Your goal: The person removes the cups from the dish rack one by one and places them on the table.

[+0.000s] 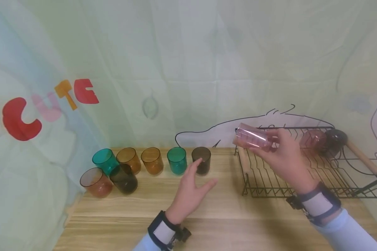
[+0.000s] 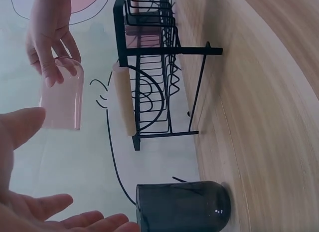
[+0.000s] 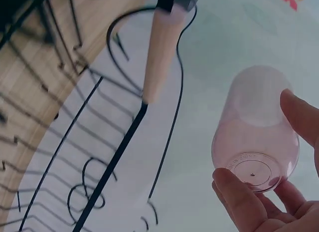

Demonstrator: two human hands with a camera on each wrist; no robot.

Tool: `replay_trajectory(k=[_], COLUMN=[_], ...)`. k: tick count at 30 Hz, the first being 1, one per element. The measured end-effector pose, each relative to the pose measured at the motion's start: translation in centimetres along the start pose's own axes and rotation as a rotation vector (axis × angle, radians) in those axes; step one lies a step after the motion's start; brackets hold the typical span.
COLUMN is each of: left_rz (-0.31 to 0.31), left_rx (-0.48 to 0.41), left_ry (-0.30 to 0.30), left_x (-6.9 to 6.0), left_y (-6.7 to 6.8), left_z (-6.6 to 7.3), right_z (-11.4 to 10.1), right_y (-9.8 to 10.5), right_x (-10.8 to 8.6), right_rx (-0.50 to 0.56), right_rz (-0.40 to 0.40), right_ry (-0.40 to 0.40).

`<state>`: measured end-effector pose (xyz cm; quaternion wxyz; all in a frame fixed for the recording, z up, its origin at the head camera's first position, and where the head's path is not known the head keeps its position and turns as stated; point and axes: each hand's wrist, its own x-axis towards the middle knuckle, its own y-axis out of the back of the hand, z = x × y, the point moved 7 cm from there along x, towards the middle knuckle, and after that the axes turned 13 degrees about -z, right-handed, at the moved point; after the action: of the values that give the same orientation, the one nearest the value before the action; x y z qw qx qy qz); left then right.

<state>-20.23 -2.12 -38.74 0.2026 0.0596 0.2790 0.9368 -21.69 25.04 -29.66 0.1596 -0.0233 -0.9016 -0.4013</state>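
My right hand (image 1: 287,158) grips a clear pink plastic cup (image 1: 249,136) near its base, tilted on its side above the left end of a black wire dish rack (image 2: 172,51). In the right wrist view the round bottom of the pink cup (image 3: 254,162) faces the camera, with thumb and fingers around it. My left hand (image 1: 190,191) is held in the air with thumb spread and fingers extended, holding nothing. Just beyond its fingertips stands a dark grey cup (image 1: 204,165), upright on the wooden table (image 1: 220,223).
Left of the grey cup stand a green cup (image 1: 177,162), an amber cup (image 1: 152,162), another amber cup (image 1: 130,158), a teal cup (image 1: 104,158), a black cup (image 1: 125,179) and a pink cup (image 1: 97,184). A pink cup (image 1: 312,139) and black cup (image 1: 335,139) sit in the rack.
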Motion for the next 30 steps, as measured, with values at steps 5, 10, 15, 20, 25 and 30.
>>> replay_trajectory(k=[5, 10, 15, 20, 25, 30], left_rz=[-0.008, 0.001, -0.03, -0.053, -0.064, -0.068], left_rx=[-0.042, -0.12, -0.26, -0.345, -0.412, -0.483], left_ry=[0.017, 0.003, 0.0, 0.008, 0.034, 0.019], left_x=[0.1, 0.1, -0.7, -0.7, 0.2, 0.7], left_y=[-0.1, 0.1, 0.9, 1.0, 0.0, -0.4], left_z=[0.2, 0.6, 3.0, 3.7, 1.8, 1.2], right_z=[-1.9, -3.4, -4.5, -5.2, -5.6, -6.1], right_y=[-1.1, -2.3, -3.4, -4.4, -5.5, -6.4], right_x=[-0.9, -1.6, -2.1, -2.6, -3.0, -3.2], right_rx=[0.021, 0.069, 0.108, 0.132, 0.148, 0.137], right_rz=[0.017, 0.011, -0.015, -0.031, -0.058, -0.074], right_ry=[0.033, 0.092, 0.105, 0.114, 0.099, 0.118])
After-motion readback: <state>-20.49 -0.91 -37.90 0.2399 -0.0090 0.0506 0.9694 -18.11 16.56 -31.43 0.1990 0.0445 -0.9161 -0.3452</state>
